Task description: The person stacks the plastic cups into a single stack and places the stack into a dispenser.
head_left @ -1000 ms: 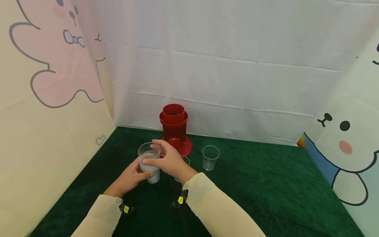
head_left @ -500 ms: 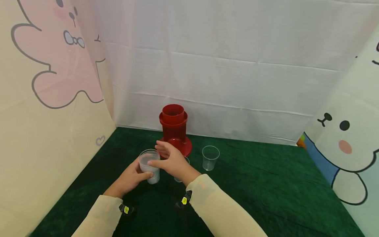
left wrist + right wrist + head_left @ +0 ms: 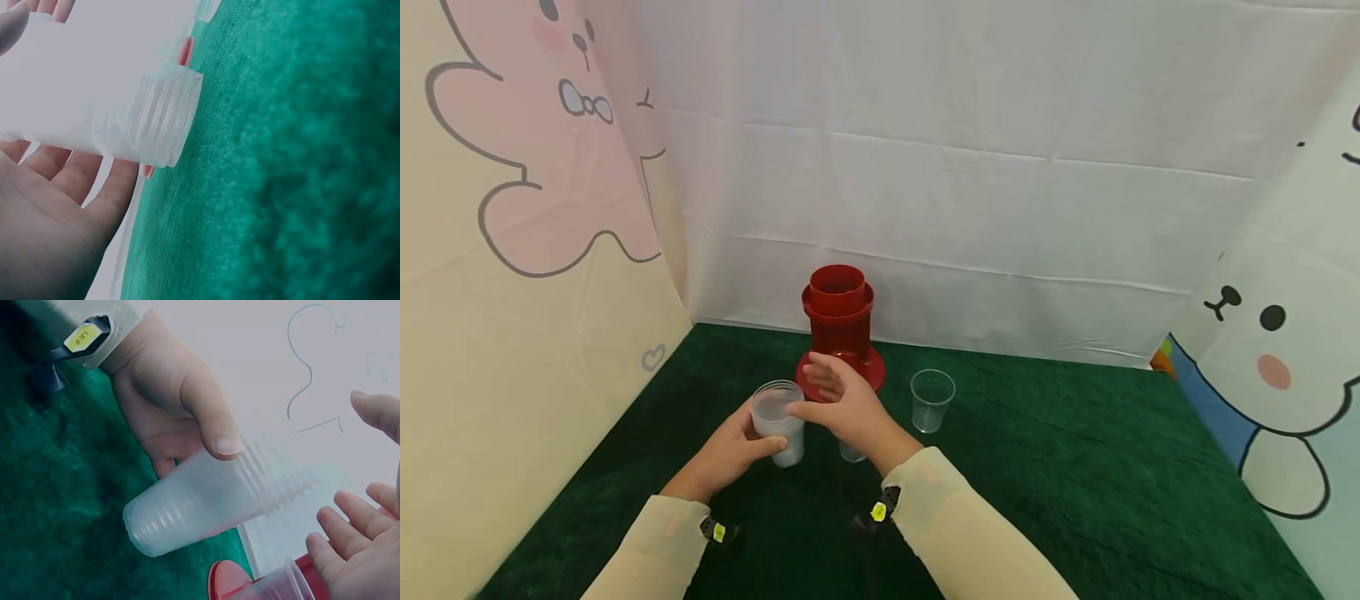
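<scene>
My left hand (image 3: 730, 450) grips a stack of nested clear plastic cups (image 3: 778, 421), thumb across the near side. In the right wrist view the cup stack (image 3: 181, 509) tilts, its ribbed base toward the lower left and the layered rims toward the right. My right hand (image 3: 857, 417) is just right of the rims with its fingers spread and nothing held. Its thumb tip overlaps the rim edge in the head view, while the right wrist view shows the fingers apart from the stack. Partly hidden behind this hand stands a single clear cup (image 3: 852, 452).
Behind the hands stands a red cylindrical holder (image 3: 840, 325) on a round base, near the white curtain (image 3: 962, 208). To the right, another clear cup (image 3: 932, 404) stands upright on the green cloth (image 3: 1075, 467). A printed side curtain (image 3: 550, 350) hangs on the left.
One cup, raised above the stack's rims a second ago, has sunk down into the stack. My right hand has since moved off to the right; the left hand has stayed in place.
</scene>
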Motion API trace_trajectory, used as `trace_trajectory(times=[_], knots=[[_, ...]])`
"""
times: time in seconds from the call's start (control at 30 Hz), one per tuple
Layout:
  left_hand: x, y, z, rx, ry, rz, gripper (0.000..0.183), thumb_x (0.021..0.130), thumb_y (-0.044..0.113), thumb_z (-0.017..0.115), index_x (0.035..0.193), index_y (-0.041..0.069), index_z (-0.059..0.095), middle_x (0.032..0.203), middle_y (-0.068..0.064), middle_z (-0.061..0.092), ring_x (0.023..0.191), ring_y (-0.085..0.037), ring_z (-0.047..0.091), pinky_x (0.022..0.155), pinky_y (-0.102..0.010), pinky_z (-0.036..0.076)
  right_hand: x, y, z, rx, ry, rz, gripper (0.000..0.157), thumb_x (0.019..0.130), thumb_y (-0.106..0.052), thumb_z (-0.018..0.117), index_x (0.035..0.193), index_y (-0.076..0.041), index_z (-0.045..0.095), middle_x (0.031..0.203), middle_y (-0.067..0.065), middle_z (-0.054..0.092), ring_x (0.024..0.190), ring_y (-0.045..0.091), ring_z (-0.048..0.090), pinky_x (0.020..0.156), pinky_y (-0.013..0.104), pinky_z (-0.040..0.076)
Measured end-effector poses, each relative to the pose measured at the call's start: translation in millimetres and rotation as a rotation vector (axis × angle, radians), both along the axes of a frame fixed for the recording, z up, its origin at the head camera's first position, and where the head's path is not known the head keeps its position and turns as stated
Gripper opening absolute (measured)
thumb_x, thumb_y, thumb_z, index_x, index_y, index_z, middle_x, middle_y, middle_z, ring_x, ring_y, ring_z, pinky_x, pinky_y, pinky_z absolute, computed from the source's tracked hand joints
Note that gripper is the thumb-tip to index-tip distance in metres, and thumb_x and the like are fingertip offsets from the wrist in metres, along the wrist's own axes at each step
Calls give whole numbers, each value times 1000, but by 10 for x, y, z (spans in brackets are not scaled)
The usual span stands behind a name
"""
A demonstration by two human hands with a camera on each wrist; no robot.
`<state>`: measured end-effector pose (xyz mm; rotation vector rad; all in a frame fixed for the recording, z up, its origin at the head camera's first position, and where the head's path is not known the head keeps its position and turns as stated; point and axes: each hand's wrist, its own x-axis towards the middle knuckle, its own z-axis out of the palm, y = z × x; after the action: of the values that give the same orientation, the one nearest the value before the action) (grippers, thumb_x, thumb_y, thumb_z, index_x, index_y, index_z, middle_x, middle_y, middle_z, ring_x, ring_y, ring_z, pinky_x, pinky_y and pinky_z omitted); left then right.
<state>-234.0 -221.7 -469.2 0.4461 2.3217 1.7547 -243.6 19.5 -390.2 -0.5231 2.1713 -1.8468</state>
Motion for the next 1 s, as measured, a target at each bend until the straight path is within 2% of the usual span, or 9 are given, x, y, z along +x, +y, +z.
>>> trace_trajectory(times=[0.13,0.4,0.63,0.8,1.0], knots=[[-2,6,7,6,7,7,72,98,21,72,157,12,30,146,-19,50,131,-39,53,111,-61,39,14,44,-5,-16,2,-19,73,90,-31,81,153,-29,45,150,-1,55,139,25,50,112,46,44],[26,19,1,-13,24,11,75,98,23,72,158,12,28,147,-18,49,130,-37,52,112,-62,37,19,167,12,-32,33,-27,76,90,-29,82,155,-26,42,146,-4,57,135,18,52,114,48,40],[15,10,-22,5,35,10,75,97,24,74,157,15,29,147,-15,49,130,-38,52,112,-62,37,47,277,51,-51,55,-53,71,90,-23,81,151,-18,44,141,4,58,130,26,56,110,46,46],[5,4,-21,6,27,6,74,97,23,73,157,15,30,147,-16,49,131,-39,51,112,-62,38,52,387,56,-50,53,-82,72,89,-22,83,150,-18,44,139,3,59,126,23,57,108,44,48],[4,-11,-7,-6,10,13,75,97,23,73,158,14,29,148,-17,47,133,-40,49,111,-62,38,31,582,51,-64,81,-104,74,88,-22,84,149,-16,43,139,5,58,127,26,57,110,48,45]])
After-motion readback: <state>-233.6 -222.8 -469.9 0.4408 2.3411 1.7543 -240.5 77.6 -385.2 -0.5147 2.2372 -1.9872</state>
